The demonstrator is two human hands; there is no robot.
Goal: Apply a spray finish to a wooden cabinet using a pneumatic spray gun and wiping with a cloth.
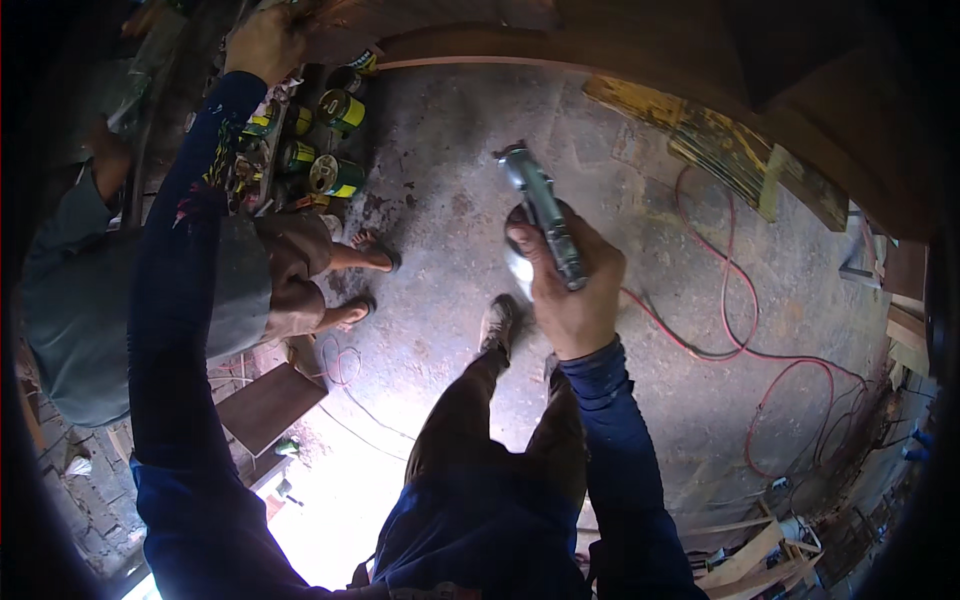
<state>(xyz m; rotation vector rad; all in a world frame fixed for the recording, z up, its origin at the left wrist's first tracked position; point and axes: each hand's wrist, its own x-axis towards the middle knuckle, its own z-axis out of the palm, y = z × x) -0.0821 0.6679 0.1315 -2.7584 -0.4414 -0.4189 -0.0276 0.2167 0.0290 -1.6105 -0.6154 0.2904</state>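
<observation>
My right hand [585, 285] is wrapped around a metal spray gun [541, 205], held above the concrete floor in the middle of the view. The gun's nozzle end points away from me, and a shiny rounded part, perhaps its cup, shows beneath my fingers. A red hose [735, 262] runs from beside this hand across the floor to the right. At the far upper left, my left hand [263, 48] reaches out next to a dark brown wooden surface [450, 45]. Its fingers are dim, and whether they grip anything is unclear.
Several green and yellow paint cans [337, 176] stand at the left. A barefoot or sandalled person [175, 300] is close on my left, near a brown box [270, 408]. Paint-stained boards [690, 135] lie at the far right; wood scraps [745, 560] lie at the lower right.
</observation>
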